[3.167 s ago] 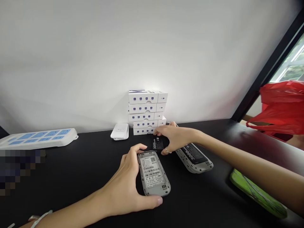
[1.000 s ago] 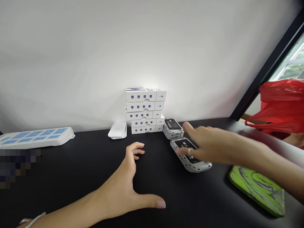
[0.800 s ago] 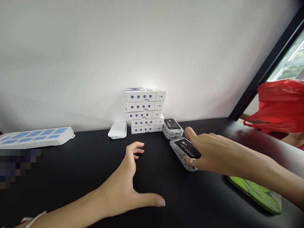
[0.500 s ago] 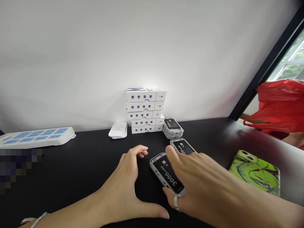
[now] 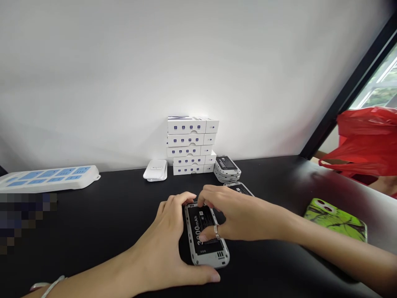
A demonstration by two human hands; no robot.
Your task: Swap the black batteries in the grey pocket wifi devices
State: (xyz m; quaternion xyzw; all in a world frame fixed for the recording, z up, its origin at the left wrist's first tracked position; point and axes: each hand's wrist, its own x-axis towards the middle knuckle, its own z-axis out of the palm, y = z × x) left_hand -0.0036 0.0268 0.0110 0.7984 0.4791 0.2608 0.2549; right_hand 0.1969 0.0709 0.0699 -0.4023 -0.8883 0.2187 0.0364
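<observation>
A white handheld device (image 5: 211,260) lies face down on the black table, its back off and a black battery (image 5: 195,223) marked in mAh showing. My left hand (image 5: 167,244) curves round its left side, fingers at the far end and thumb along the near end. From the right, my right hand (image 5: 232,211) is on the same device: its thumb rests on the battery and its fingertips bend over the far right part. Just behind the right hand sits another such device (image 5: 238,188), partly covered. A stack of similar devices (image 5: 228,167) stands farther back.
Several white boxes (image 5: 187,140) are piled against the wall. Left of them lie white covers (image 5: 155,169). A power strip (image 5: 56,176) is at far left, a phone in a green case (image 5: 336,219) at right, beyond it a red plastic bag (image 5: 362,140).
My right hand has moved left, bringing the device between the fingers and thumb of my left hand and turning it more upright in view. The right thumb now lies on the battery.
</observation>
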